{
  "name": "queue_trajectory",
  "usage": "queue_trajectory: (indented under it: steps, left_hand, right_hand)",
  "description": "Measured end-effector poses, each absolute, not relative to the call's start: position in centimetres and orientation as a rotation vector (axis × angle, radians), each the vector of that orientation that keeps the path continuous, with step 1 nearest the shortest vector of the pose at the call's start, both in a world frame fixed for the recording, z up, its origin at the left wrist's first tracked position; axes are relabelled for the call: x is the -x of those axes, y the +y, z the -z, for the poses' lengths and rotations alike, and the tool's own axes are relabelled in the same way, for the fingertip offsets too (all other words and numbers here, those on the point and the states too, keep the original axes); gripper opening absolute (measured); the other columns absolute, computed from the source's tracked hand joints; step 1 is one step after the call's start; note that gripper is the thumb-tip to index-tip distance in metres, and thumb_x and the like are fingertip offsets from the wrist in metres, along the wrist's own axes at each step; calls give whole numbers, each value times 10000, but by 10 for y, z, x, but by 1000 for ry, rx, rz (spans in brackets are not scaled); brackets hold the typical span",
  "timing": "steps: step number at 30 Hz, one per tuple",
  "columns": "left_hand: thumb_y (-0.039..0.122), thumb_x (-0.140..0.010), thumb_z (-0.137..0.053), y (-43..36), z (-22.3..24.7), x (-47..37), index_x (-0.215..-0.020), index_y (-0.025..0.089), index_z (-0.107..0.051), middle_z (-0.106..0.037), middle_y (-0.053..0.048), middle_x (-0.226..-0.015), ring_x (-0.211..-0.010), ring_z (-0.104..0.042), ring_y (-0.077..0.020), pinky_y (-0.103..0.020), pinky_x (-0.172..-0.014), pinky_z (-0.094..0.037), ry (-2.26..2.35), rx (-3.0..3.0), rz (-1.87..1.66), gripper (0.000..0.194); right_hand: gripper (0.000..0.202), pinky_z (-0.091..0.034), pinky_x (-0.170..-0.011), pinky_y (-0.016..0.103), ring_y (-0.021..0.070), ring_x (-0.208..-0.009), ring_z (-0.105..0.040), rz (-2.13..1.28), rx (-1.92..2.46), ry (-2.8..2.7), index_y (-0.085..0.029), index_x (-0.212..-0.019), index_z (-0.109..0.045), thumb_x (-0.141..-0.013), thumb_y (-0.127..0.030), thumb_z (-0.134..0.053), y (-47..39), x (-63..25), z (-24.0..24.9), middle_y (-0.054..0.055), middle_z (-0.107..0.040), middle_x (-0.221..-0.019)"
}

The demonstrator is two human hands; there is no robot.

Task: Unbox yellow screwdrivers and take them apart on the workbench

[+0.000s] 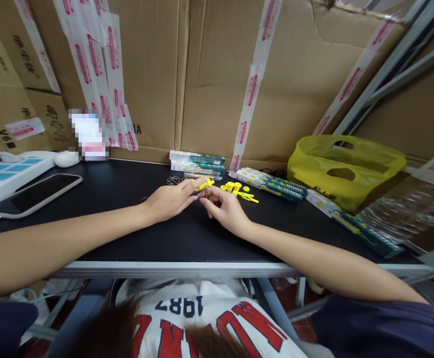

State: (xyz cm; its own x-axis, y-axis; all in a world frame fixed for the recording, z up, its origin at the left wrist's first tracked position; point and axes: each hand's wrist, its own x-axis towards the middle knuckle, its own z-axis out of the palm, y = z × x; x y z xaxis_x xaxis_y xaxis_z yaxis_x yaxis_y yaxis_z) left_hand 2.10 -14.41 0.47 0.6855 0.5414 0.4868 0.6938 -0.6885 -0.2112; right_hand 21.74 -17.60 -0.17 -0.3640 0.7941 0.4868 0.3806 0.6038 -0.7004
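Note:
At the middle of the black tabletop, my left hand [170, 201] is closed on a small yellow plastic part [206, 184] that sticks out past its fingertips. Right beside it, my right hand [226, 206] pinches a thin, dark, pin-like piece [206, 193], too small to name surely. The fingertips of both hands nearly meet there. Loose yellow plastic parts [235, 188] lie just behind my right hand. Beyond my left hand rests a little heap of bent metal wire pieces [173, 180], next to clear tubes [202, 176] partly hidden by the fingers.
Narrow printed boxes [196, 164] stand against the cardboard [217, 99] at the back. More such boxes [269, 184] lie to the right, near a yellow plastic bag [325, 174]. On the left are a phone [34, 195], a power strip [23, 171] and a blurred-out screen [89, 135].

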Motion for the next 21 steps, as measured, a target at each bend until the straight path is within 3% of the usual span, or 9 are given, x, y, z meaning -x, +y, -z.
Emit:
queue_trajectory:
  steps: [11,17,21]
  left_hand:
    - [320,-999,-321,-141,-3,-20,-1459,230,-291,-578,-111,-1320,-954,-684,-185,-233,-708,-525,-1009,2553,538,471]
    - [334,-998,-297,-141,-6,-19,-1445,243,-247,-509,-69,-1409,-1069,-649,-208,-281,-752,-533,-1019,2628,690,460]
    - [347,-982,-302,-143,-10,-19,-1384,206,-286,-630,-73,-1225,-899,-696,-209,-291,-694,-520,-1069,2638,806,426]
  right_hand:
    - [131,-354,-582,231,103,-528,-439,-351,982,-2161,-178,-929,-573,-890,-268,-486,-169,-225,5,-58,-443,-563]
    - [175,-344,-578,232,95,-546,-415,-268,951,-2150,-194,-908,-567,-885,-365,-538,-174,-226,-1,-50,-461,-616]
    - [185,-379,-616,241,102,-613,-450,-343,842,-1997,-208,-828,-442,-947,-348,-418,-178,-226,-6,-25,-476,-701]
